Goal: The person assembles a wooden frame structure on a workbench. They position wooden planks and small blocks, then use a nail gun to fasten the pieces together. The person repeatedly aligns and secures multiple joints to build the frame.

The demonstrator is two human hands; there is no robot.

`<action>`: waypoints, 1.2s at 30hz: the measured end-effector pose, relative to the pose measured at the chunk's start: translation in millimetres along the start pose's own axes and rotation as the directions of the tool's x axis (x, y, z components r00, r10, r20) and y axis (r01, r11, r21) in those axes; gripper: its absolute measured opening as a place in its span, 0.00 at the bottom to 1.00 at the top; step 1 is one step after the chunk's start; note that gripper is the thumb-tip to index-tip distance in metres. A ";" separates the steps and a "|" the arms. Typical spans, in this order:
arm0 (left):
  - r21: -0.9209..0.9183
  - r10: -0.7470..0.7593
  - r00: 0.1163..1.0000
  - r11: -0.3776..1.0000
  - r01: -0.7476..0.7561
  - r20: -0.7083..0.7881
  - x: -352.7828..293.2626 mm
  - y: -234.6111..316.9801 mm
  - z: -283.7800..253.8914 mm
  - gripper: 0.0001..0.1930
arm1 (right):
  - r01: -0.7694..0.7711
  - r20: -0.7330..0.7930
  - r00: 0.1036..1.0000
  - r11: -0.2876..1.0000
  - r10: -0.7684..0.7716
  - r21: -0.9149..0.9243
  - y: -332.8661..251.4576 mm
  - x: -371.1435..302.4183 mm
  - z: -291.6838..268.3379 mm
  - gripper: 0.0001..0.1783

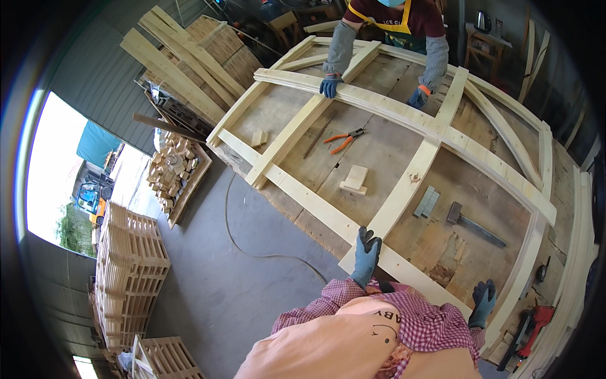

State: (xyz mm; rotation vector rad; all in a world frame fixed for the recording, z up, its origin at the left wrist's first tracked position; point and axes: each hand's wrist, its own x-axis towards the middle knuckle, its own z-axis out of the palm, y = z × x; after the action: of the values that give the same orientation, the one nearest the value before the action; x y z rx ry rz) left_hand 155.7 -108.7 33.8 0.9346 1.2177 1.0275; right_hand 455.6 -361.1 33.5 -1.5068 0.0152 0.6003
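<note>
A large pale wooden frame (404, 177) of crossing planks lies on the worktable. My left hand (366, 258), in a blue glove with dark fingertips, is at its near rail (315, 211), beside the joint with a cross plank (409, 184). Its fingers are spread and hold nothing. Further right, my right hand (483, 304), also gloved, is by the right end of that rail with its fingers apart. Inside the frame lie orange-handled pincers (344, 139), a hammer (475, 226), grey staple strips (427, 202) and small wood blocks (355, 179).
Across the table a co-worker's gloved hands (330, 85) rest on the long middle plank. A red nail gun (535, 325) lies at the table's right. Stacked pallets (129, 271), a pile of wood offcuts (172, 165) and a hose (252, 254) are on the left.
</note>
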 end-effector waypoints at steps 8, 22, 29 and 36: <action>0.265 0.165 0.986 0.950 -0.164 0.018 19.6 -26.2 6.9 0.35 | 0.034 0.091 0.996 0.987 -0.020 -0.156 -29.1 45.1 -6.9 0.20; 0.804 0.309 0.919 0.466 -0.371 0.245 72.5 3.8 63.8 0.37 | 0.563 0.582 0.744 -0.160 -0.328 -0.811 -120.6 294.7 158.2 0.54; 0.800 0.328 0.944 0.557 -0.224 0.036 84.9 8.5 38.7 0.36 | 0.426 0.449 0.894 -0.348 0.017 -0.835 -121.5 415.5 214.1 0.64; 0.694 0.318 0.944 0.662 -0.283 0.081 99.9 3.3 67.6 0.36 | 0.570 0.656 0.742 -0.387 -0.138 -0.725 -110.9 432.1 178.9 0.52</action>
State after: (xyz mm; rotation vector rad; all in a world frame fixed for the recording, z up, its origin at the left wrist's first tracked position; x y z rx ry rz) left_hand 227.7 -13.2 17.6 1.7716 1.5678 0.8319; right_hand 804.4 -33.1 -7.6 -2.7757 -1.6990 0.0539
